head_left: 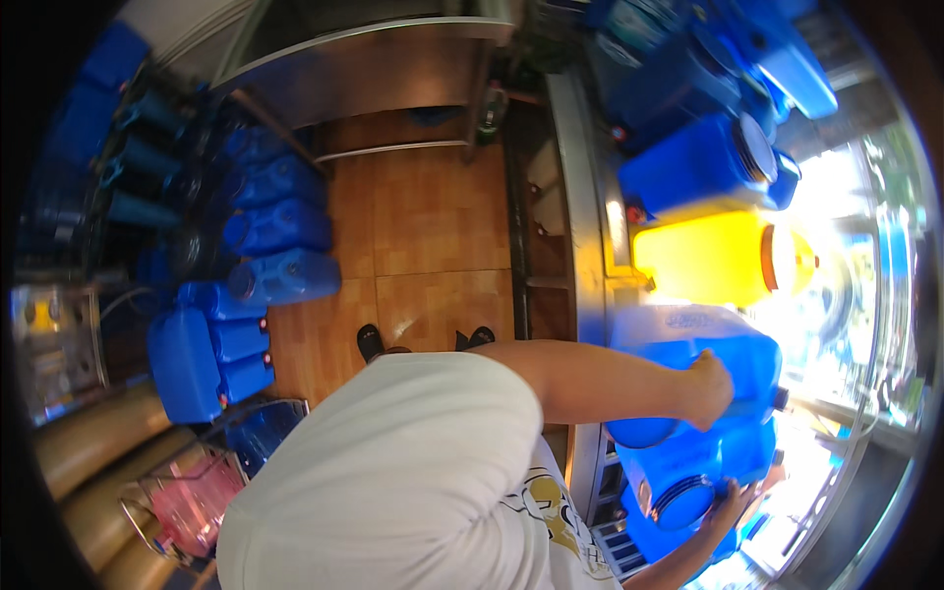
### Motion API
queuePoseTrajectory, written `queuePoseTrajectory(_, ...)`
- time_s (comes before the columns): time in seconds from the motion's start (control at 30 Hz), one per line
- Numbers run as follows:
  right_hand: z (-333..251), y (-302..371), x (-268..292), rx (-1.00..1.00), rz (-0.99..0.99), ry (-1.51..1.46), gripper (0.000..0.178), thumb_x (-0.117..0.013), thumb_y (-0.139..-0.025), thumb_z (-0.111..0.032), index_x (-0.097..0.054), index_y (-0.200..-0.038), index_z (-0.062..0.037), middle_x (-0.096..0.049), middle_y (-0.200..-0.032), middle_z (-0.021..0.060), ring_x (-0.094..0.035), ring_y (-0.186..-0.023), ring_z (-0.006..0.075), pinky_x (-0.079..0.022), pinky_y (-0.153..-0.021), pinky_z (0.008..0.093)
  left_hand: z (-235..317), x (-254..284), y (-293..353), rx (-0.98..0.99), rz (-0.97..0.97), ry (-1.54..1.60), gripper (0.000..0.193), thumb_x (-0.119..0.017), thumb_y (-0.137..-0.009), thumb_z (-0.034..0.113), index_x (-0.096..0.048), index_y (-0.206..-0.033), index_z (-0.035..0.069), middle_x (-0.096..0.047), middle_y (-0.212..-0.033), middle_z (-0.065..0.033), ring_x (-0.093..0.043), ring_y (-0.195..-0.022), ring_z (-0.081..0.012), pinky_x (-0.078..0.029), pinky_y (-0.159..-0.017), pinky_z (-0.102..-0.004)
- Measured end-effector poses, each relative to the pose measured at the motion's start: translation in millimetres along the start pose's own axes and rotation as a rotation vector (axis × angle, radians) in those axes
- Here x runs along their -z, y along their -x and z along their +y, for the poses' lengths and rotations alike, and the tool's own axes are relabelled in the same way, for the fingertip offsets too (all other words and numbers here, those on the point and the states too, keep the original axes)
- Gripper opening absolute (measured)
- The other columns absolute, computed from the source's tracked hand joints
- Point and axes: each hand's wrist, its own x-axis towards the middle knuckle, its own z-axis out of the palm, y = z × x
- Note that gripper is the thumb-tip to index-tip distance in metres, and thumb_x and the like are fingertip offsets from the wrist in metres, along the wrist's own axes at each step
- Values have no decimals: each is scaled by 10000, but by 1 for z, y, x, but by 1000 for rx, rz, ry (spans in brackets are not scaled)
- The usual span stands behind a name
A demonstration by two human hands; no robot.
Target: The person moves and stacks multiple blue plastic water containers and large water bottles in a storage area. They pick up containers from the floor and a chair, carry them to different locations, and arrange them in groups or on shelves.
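My left hand (708, 390) is closed at the top of a large blue jug (703, 339), where its handle appears to be. Below that one stands another blue jug (654, 462), with a dark-rimmed round opening (685, 503) on its near side. My right hand (733, 503) is at this second jug's lower right edge, its fingers curled. Glare and the hand itself hide what those fingers hold. A bright yellow jug (698, 258) with an orange-brown cap is just beyond the first blue jug.
More blue jugs (688, 177) line the metal counter (590, 324) beyond the yellow one. Across the tiled floor (423, 246), several blue jugs (285, 275) stand at left. A pink container (192, 501) sits in a wire rack. A steel table (364, 74) is at the far end.
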Motion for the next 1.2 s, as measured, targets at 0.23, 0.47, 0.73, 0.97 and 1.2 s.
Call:
queuePoseTrajectory(0.23,-63,93,-81,-147,-165,246,848,-597,-812,-54,-192,-1557,-55,-600,-997,117,-593,-820,201,-504,-714,324,-123,25,270,200,259,272,406,-720,-635,258,-728,-980,46,-702,-917,-174,-665,-922,-361,-520,-801,-472)
queuePoseTrajectory(0.47,-111,208,-200,-37,-603,580,811,-641,-824,-100,-257,-1535,-41,-638,-1056,148,-638,-835,199,-535,-706,312,-178,71,543,480,646,232,313,-736,-633,232,-680,-905,86,-668,-910,-123,-623,-968,-329,-454,-914,-482)
queuePoseTrajectory(0.73,-133,353,-493,480,-1201,768,708,-715,-885,-190,-369,-1481,-30,-630,-1239,200,-642,-1089,266,-501,-935,369,-110,63,821,1082,606,-77,318,-757,-634,203,-693,-936,127,-666,-909,-60,-650,-978,-272,-329,-1116,-575)
queuePoseTrajectory(0.97,-199,508,-731,1098,-1656,707,752,-701,-861,-344,-378,-1490,-86,-604,-1252,270,-630,-1097,413,-487,-946,445,-63,63,942,1447,860,-207,289,-775,-626,173,-690,-888,85,-671,-892,-99,-655,-895,-305,-406,-1059,-496)
queuePoseTrajectory(1.2,-254,630,-984,1204,-1519,288,800,-681,-855,-411,-373,-1471,-5,-591,-1277,293,-596,-1153,445,-468,-983,457,-103,82,1009,2020,1159,16,310,-789,-729,271,-665,-861,20,-640,-765,-159,-636,-735,-330,-482,-669,-443)
